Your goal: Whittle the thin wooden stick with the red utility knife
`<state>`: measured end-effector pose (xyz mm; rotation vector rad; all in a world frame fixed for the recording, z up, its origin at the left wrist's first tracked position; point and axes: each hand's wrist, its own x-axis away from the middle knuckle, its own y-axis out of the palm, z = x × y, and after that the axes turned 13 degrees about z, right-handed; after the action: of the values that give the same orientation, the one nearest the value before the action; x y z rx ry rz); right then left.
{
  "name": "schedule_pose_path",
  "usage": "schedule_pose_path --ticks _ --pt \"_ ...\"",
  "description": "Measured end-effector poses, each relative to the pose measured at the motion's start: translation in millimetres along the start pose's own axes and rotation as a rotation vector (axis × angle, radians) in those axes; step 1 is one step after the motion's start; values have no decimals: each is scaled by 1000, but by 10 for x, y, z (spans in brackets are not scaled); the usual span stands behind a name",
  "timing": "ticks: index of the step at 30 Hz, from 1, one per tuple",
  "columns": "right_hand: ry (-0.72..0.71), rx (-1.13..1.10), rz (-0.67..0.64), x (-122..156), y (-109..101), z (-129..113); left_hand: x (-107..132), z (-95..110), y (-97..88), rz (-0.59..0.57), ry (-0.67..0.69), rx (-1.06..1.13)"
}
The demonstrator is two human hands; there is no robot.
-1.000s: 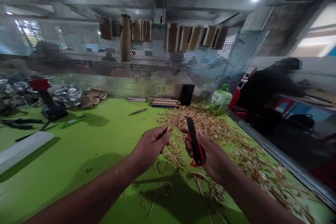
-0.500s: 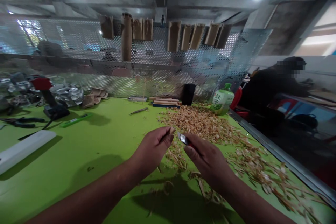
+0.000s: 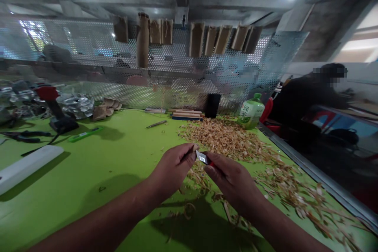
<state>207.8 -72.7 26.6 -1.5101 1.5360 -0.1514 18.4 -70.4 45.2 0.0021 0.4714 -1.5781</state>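
My left hand (image 3: 178, 165) is closed in a pinch on a small piece of wood (image 3: 195, 147), whose pale tip shows between thumb and forefinger; the rest of it is hidden. My right hand (image 3: 228, 171) grips a utility knife (image 3: 203, 158) with some red on its handle. The blade points left and meets the wood at my left thumb, though I cannot tell how deep it bites. Both hands are over the green tabletop (image 3: 126, 193). Curled wood shavings (image 3: 201, 177) lie beneath and behind them.
A heap of shavings (image 3: 227, 138) spreads to the right edge. At the back are wood strips (image 3: 187, 115), a black phone-like slab (image 3: 212, 105) and a green-capped bottle (image 3: 251, 112). To the left lie a cordless drill (image 3: 54, 108), pliers (image 3: 26, 136) and a white block (image 3: 29, 167). A person (image 3: 301, 94) sits at right.
The knife blade has moved slightly left and turned, so its flat side shows more and its tip meets the wood. My right hand shifted a little; my left hand barely moved.
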Motion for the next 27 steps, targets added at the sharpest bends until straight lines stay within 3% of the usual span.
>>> schedule_pose_path --ticks 5,12,19,27 --pt "22 4 -14 17 14 -7 23 -26 9 23 74 -21" --pt "93 -116 -11 46 56 -14 37 -146 3 45 230 -213" --pt "35 -26 71 86 67 -73 6 -209 38 131 411 -215" --pt "-35 85 161 117 89 -54 49 -158 76 153 348 -116"
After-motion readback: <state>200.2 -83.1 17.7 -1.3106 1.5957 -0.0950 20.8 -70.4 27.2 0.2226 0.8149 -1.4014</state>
